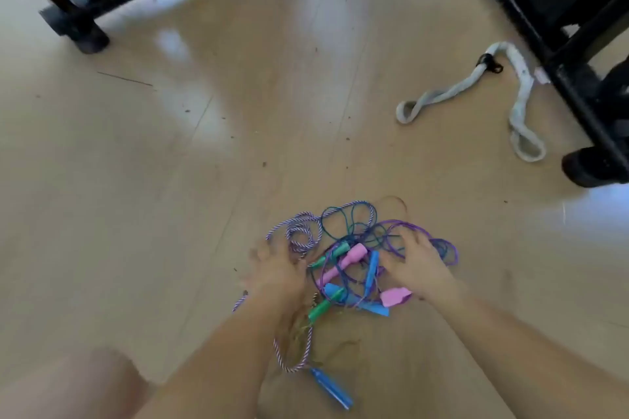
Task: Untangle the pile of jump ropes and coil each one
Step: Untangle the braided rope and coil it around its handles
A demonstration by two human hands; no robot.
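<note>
Floor: pale tan, glossy floor with faint seams, window glare patches and scattered dark specks.
Centre, near edge: tangled pile of thin jump ropes in purple, blue and striped white-purple cord, with pink, green and blue plastic handles, lying on the floor.
Nearest: a blue plastic handle on a striped cord, apart from the pile.
Right, far: thick grey-white twisted rope, looped at both ends.
Edges: black metal equipment frames stand on rubber feet.
</note>
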